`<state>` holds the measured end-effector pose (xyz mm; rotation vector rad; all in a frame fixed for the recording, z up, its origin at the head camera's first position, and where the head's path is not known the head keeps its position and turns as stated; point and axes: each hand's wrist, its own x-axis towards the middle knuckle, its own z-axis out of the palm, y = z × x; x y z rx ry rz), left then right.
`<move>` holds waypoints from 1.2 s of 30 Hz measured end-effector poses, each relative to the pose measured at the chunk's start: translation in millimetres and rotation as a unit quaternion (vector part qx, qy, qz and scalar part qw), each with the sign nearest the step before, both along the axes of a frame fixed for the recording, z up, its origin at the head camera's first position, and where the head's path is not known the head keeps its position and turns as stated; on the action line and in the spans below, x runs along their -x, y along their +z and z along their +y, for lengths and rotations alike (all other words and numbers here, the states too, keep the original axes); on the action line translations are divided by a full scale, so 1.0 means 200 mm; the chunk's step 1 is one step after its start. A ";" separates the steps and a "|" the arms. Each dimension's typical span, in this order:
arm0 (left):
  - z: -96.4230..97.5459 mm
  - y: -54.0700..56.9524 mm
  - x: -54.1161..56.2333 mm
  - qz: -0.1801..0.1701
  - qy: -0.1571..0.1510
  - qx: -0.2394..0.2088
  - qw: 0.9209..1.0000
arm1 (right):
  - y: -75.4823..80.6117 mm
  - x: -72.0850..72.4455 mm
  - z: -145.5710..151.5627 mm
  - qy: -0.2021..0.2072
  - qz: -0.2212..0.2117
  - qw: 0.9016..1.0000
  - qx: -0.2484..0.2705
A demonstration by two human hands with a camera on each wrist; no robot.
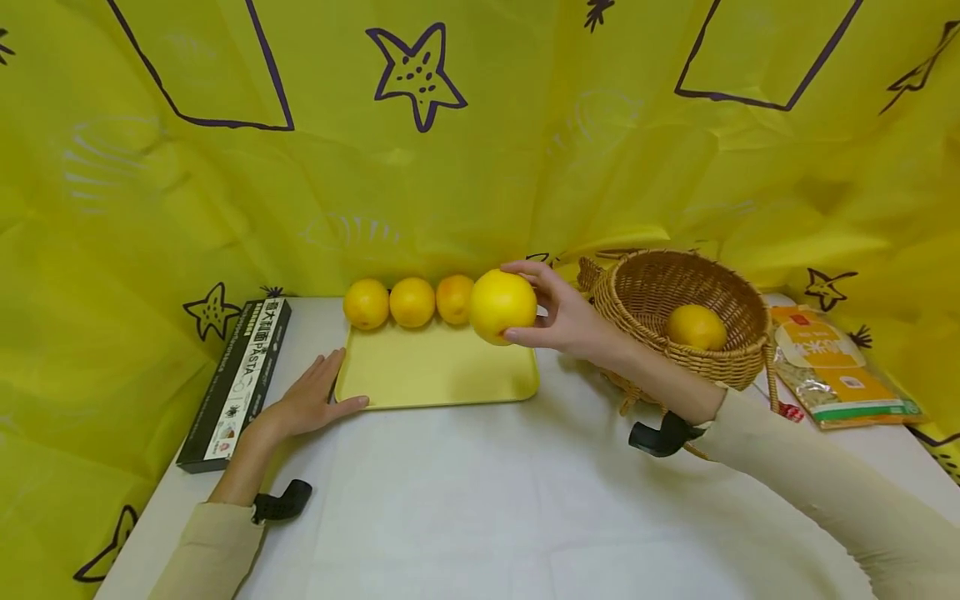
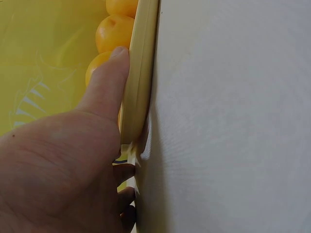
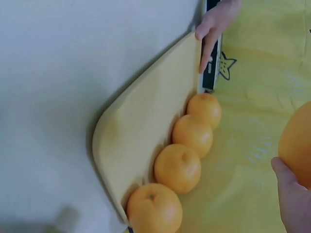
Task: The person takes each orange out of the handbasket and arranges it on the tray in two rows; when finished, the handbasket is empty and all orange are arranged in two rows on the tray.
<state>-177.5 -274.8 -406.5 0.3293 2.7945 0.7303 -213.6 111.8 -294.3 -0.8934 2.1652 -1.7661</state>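
Observation:
My right hand (image 1: pixel 564 312) grips an orange (image 1: pixel 498 307) between thumb and fingers, raised over the right back part of a pale yellow tray (image 1: pixel 435 375). Along the tray's back edge several oranges (image 1: pixel 412 302) sit in a row; one of them (image 3: pixel 154 208), at the row's right end, is hidden behind the held fruit in the head view. At the tray's left front corner rests my left hand (image 1: pixel 307 404), its thumb (image 2: pixel 104 85) lying along the front rim and its fingers beside the left edge.
A wicker basket (image 1: pixel 675 365) with one orange (image 1: pixel 696 327) inside stands right of the tray, behind my right forearm. Farther right lies an orange-and-clear food package (image 1: pixel 840 371). A black-and-white pasta box (image 1: pixel 236 383) lies on the left. Yellow patterned cloth (image 1: pixel 480 183) hangs behind the white table.

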 end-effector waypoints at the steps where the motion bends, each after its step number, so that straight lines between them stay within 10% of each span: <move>1: 0.00 0.00 0.00 0.000 0.000 0.000 1.000 | 0.00 0.00 -0.02 0.002 -0.005 1.000 -0.005; 19: 0.00 -0.01 0.00 -0.005 0.003 0.001 1.000 | -0.13 0.15 -0.42 0.046 0.049 0.995 -0.076; 29: 0.00 0.00 0.02 0.003 -0.001 0.010 1.000 | -0.23 0.27 -0.58 0.058 0.140 0.973 -0.173; 36: 0.00 -0.02 0.01 0.000 0.000 0.008 1.000 | -0.29 0.33 -0.66 0.092 0.124 0.969 -0.193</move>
